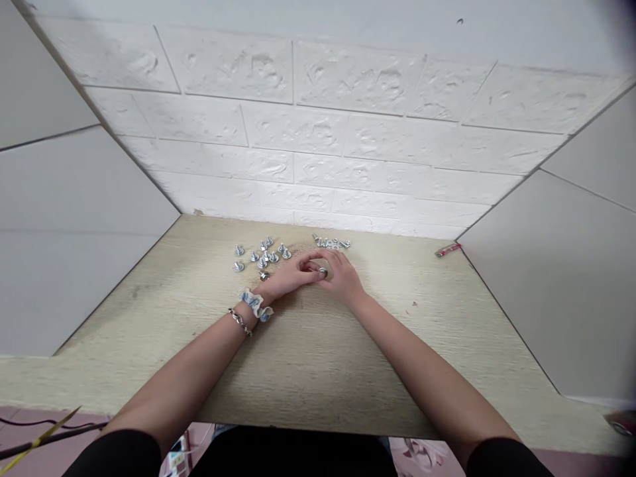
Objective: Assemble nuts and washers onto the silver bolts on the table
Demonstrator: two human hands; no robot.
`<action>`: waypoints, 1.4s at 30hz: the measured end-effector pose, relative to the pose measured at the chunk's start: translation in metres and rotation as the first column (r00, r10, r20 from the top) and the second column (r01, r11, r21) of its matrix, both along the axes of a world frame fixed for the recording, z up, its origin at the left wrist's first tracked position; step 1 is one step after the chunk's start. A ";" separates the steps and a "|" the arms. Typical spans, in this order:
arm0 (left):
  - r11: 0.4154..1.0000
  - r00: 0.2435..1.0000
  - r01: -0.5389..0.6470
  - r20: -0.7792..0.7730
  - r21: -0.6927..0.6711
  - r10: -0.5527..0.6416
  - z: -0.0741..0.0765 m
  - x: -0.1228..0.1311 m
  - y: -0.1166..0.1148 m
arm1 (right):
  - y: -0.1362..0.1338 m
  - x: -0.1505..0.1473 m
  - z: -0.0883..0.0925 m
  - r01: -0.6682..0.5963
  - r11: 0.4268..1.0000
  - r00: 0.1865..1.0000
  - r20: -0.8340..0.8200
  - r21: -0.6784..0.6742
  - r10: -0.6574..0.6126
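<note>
Both hands meet above the middle of the wooden table (pixel 308 358). Between their fingertips is a small round metal piece (pixel 322 272), which looks like a bolt head or washer. My left hand (pixel 293 275), with a scrunchie and a bracelet at its wrist, pinches it from the left. My right hand (pixel 342 278) has its fingers curled round it from the right. Several bolts with washers (pixel 262 263) stand scattered to the left, behind my left wrist. Just behind my right fingers lies a cluster of smaller bolts and metal parts (pixel 325 243).
A white brick-patterned wall (pixel 318 132) rises behind the table. Grey panels flank it at left (pixel 84 232) and right (pixel 556 278). A red tool (pixel 448 250) lies at the back right. Cables (pixel 50 435) hang at the lower left.
</note>
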State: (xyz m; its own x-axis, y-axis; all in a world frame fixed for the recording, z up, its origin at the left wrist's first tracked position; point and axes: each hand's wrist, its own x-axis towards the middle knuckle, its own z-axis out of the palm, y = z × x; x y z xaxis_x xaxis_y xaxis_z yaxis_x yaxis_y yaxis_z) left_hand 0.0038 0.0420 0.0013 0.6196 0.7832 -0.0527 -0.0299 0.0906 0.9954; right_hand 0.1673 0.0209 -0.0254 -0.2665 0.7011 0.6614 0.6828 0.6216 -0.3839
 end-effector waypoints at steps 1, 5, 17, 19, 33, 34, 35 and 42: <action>1.000 1.000 0.019 -0.003 0.017 -0.019 0.000 0.000 0.000 | 0.000 0.000 -0.001 -0.004 1.000 1.000 0.024 0.013 0.004; 0.998 0.999 0.043 0.002 0.047 -0.043 -0.001 0.002 0.000 | 0.004 0.002 -0.004 -0.014 0.999 0.994 0.105 0.038 0.010; 0.967 0.971 -0.214 0.074 -0.140 0.226 0.001 0.001 -0.002 | 0.000 0.002 0.005 -0.085 0.995 0.995 0.052 -0.045 0.088; 0.941 0.952 -0.272 0.083 -0.203 0.294 0.004 0.001 -0.002 | 0.001 0.003 0.004 -0.075 0.997 0.997 0.027 -0.032 0.076; 0.973 0.980 -0.191 0.034 -0.128 0.197 0.003 -0.001 0.000 | 0.002 0.002 0.003 0.047 0.997 0.996 -0.075 0.060 -0.042; 0.981 0.985 -0.168 0.024 -0.099 0.171 0.002 -0.001 0.000 | 0.002 0.002 0.003 0.044 0.998 0.997 -0.065 0.049 -0.041; 0.988 0.990 -0.137 0.016 -0.067 0.138 0.001 -0.001 0.000 | 0.002 0.002 0.002 0.034 0.999 0.998 -0.049 0.042 -0.032; 0.986 0.996 0.075 -0.050 0.147 -0.069 -0.001 0.005 -0.004 | 0.001 -0.002 -0.002 -0.024 0.999 0.992 0.123 0.027 0.021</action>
State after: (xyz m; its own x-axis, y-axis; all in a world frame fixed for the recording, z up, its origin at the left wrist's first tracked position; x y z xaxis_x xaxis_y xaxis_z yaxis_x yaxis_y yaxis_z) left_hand 0.0085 0.0379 0.0007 0.6742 0.7379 0.0322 0.0157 -0.0579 0.9982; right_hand 0.1649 0.0224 -0.0278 -0.3626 0.6756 0.6419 0.7094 0.6468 -0.2801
